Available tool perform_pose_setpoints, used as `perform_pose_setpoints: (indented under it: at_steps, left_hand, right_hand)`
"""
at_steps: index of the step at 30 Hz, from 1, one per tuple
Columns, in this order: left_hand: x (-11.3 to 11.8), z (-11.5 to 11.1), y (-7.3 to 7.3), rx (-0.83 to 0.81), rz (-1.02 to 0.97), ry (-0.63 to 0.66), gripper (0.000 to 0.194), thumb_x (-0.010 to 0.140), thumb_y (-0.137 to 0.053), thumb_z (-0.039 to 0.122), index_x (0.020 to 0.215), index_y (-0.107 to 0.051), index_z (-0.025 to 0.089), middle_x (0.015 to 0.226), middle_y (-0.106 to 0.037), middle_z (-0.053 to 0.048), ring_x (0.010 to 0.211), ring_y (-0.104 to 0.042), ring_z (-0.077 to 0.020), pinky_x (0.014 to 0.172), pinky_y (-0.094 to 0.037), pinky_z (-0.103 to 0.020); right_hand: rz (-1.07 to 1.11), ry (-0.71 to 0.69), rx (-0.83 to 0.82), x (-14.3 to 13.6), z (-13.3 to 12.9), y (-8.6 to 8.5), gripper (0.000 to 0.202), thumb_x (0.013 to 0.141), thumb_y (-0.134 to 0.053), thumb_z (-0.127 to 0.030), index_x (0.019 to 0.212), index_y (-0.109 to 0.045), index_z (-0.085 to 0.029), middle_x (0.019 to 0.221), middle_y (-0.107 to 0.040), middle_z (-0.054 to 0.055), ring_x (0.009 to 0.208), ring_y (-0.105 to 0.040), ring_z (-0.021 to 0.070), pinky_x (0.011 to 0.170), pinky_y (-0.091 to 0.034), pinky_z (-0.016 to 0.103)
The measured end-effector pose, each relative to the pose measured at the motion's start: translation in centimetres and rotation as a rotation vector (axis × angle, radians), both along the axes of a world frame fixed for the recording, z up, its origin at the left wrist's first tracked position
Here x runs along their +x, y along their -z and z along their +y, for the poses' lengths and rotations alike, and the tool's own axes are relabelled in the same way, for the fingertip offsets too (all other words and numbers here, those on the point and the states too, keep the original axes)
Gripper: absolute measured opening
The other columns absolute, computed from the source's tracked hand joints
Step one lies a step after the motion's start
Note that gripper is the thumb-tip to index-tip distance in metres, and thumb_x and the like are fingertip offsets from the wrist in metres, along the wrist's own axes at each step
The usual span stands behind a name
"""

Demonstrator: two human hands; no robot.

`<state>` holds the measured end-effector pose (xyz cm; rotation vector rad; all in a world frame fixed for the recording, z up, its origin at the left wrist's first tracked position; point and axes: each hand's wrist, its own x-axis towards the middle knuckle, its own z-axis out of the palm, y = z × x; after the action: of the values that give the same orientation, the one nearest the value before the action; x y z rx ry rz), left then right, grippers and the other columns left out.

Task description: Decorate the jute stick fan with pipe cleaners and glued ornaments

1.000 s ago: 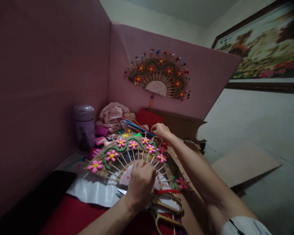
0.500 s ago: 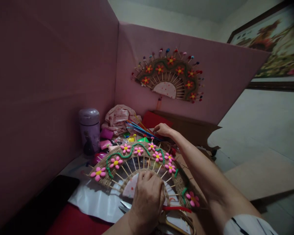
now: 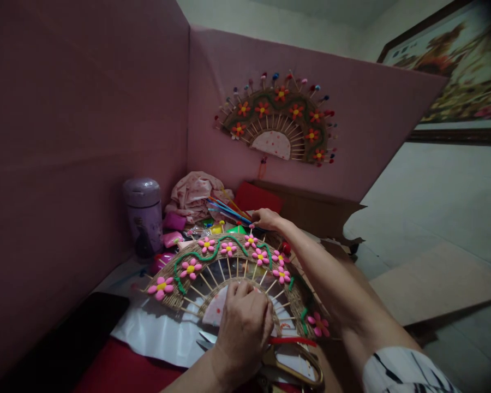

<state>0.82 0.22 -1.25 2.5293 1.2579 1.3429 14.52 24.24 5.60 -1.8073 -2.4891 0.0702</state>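
Note:
A woven twine fan (image 3: 219,256) on thin sticks, with pink clay flowers and green wavy strips, stands in front of me. My left hand (image 3: 247,327) is closed on its white dotted lower piece (image 3: 215,308). Beneath this hand lie scissors (image 3: 313,368), their blades and bronze-coloured handles showing at either side, with a red strip (image 3: 292,341) beside them. Beyond the fan's upper edge, my right hand (image 3: 268,219) has its fingers drawn together at the end of a bundle of coloured pipe cleaners (image 3: 229,210). What it pinches is hidden.
At left stands a purple bottle (image 3: 143,221), near crumpled pink cloth (image 3: 196,196) and small bags of coloured clay (image 3: 174,240). A similar fan with orange flowers (image 3: 280,117) hangs on the pink back panel. Brown cardboard (image 3: 315,210) and a dark flat object (image 3: 71,338) flank the work.
The whole view has shifted slightly, moving things a little left and up. My left hand stays on the fan and my right hand stays by the pipe cleaners.

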Motion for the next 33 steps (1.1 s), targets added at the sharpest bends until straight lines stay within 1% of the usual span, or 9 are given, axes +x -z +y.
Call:
perform_pose_setpoints:
  at_steps: [3,8,12,15,17,20,23,28,33]
  left_hand:
    - [0.0,0.1,0.0,0.008,0.014,0.000,0.019,0.083,-0.043,0.012,0.066,-0.048,0.017,0.066,-0.053,-0.003,0.072,-0.045,-0.0188,0.069,-0.035,-0.037]
    - [0.0,0.2,0.1,0.001,0.007,0.001,0.018,0.083,-0.043,0.012,0.066,-0.049,0.017,0.068,-0.054,-0.004,0.073,-0.046,-0.0188,0.070,-0.035,-0.037]
    - [0.0,0.3,0.1,0.005,0.012,0.003,0.018,0.082,-0.044,0.012,0.065,-0.048,0.016,0.067,-0.054,-0.004,0.072,-0.046,-0.0188,0.070,-0.036,-0.037]
    - [0.0,0.2,0.1,0.013,0.013,0.002,0.018,0.082,-0.044,0.012,0.065,-0.048,0.016,0.066,-0.053,-0.004,0.071,-0.046,-0.0185,0.068,-0.036,-0.036]
    - [0.0,0.2,0.1,0.024,0.014,0.004,0.019,0.082,-0.044,0.012,0.064,-0.048,0.016,0.065,-0.053,-0.003,0.070,-0.046,-0.0183,0.068,-0.036,-0.036]
    - [0.0,0.2,0.0,0.045,0.008,-0.003,0.018,0.081,-0.045,0.011,0.064,-0.048,0.016,0.064,-0.053,-0.003,0.070,-0.046,-0.0183,0.067,-0.036,-0.035]
    - [0.0,0.2,0.0,0.050,0.000,-0.008,0.017,0.080,-0.046,0.011,0.064,-0.049,0.016,0.065,-0.053,-0.003,0.070,-0.046,-0.0182,0.067,-0.036,-0.035]
    - [0.0,0.3,0.0,0.044,0.012,0.001,0.018,0.081,-0.045,0.011,0.065,-0.049,0.016,0.064,-0.053,-0.003,0.070,-0.045,-0.0179,0.068,-0.036,-0.036]
    - [0.0,0.4,0.0,0.049,0.001,-0.007,0.017,0.080,-0.046,0.011,0.064,-0.049,0.016,0.065,-0.053,-0.003,0.070,-0.046,-0.0180,0.068,-0.037,-0.036]
  right_hand:
    - [-0.017,0.008,0.014,-0.1,-0.4,0.0,0.022,0.070,-0.063,-0.041,0.088,-0.069,-0.029,0.094,-0.068,0.000,0.086,-0.060,0.0177,0.064,-0.039,0.022]
    - [-0.016,-0.008,0.022,-0.2,-0.6,-0.3,0.019,0.072,-0.060,-0.033,0.086,-0.068,-0.023,0.090,-0.068,0.002,0.082,-0.060,0.0162,0.060,-0.038,0.020]
    - [0.014,-0.028,0.062,-0.1,-0.4,-0.5,0.023,0.074,-0.054,-0.024,0.093,-0.066,-0.019,0.094,-0.068,0.005,0.082,-0.059,0.0158,0.062,-0.038,0.020]
    - [0.047,-0.051,0.078,0.4,-0.4,-0.6,0.025,0.075,-0.052,-0.024,0.096,-0.065,-0.022,0.095,-0.067,0.002,0.083,-0.059,0.0142,0.063,-0.038,0.019]
    - [0.063,-0.054,0.076,0.9,-0.4,-0.5,0.023,0.074,-0.053,-0.023,0.093,-0.066,-0.022,0.092,-0.068,0.001,0.081,-0.059,0.0133,0.063,-0.038,0.018]
    - [0.074,-0.036,0.056,1.7,-0.5,-0.4,0.020,0.070,-0.055,-0.019,0.085,-0.068,-0.020,0.082,-0.068,0.000,0.075,-0.059,0.0122,0.059,-0.038,0.017]
    - [0.080,-0.023,0.032,2.0,-0.6,-0.2,0.020,0.068,-0.056,-0.017,0.082,-0.070,-0.019,0.078,-0.068,0.000,0.072,-0.059,0.0114,0.056,-0.038,0.016]
    - [0.067,-0.006,0.021,1.5,-0.4,-0.1,0.021,0.070,-0.057,-0.019,0.085,-0.072,-0.021,0.081,-0.069,0.000,0.076,-0.061,0.0125,0.059,-0.039,0.016]
    - [0.017,0.029,0.043,0.5,-0.5,0.1,0.022,0.072,-0.058,-0.021,0.090,-0.071,-0.023,0.092,-0.069,0.002,0.083,-0.062,0.0156,0.062,-0.041,0.019]
